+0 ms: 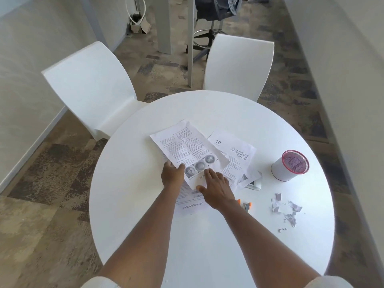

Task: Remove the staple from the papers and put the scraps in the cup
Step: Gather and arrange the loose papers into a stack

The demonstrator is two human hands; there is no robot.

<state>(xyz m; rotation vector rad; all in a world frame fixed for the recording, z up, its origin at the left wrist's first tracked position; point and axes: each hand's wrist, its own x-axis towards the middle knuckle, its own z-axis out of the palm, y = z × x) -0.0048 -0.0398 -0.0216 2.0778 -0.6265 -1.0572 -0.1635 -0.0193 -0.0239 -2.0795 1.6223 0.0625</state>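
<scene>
Now left hand [172, 173] pinches printed sheet [188, 152]; right hand [216, 188] flat.

Two white chairs [97, 88] flank a round white table [207, 235] on mottled carpet [52, 163].

One head-worn wide-angle view only. Looks forward and steeply down over the round white bench [207, 235] from its near edge, close enough for both forearms to fill the bottom. Takes in the whole benchtop, two white chairs [91, 84] past the far edge, floor beyond. Straight lines bowed at the borders.
</scene>
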